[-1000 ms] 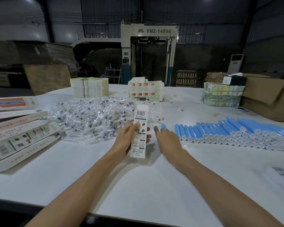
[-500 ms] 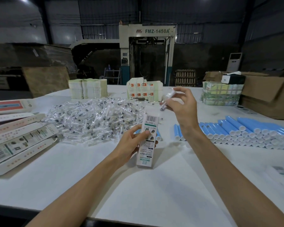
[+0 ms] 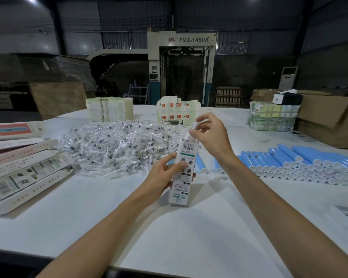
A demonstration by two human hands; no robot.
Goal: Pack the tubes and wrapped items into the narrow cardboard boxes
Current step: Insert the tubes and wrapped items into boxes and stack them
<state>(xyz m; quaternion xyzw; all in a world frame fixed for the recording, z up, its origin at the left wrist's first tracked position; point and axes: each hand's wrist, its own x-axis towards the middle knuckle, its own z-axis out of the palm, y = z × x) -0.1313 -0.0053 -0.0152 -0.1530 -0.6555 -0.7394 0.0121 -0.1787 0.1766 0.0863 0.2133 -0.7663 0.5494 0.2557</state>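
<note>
Holding the narrow box upright over the table, the left hand grips it at the middle, with fingers and thumb curled round its sides; the long axis of the box is almost vertical, with a slight lean, and its open upper end points up toward the right hand; whether the bottom touches the table I cannot tell. The right hand is just above that upper end and pinches a small wrapped item between thumb and fingertips; the item is blurred, but its long axis seems nearly in line with the box, with the lower end toward the opening. The coming move, as I judge it, is a short push straight down; the item must stay along the axis of the box, because the opening is narrow; the right hand is the nearer one to the opening, and the left only steadies. The heap of wrapped items lies behind the box to the left; the blue tubes lie in rows at the right, caps toward the person.
</note>
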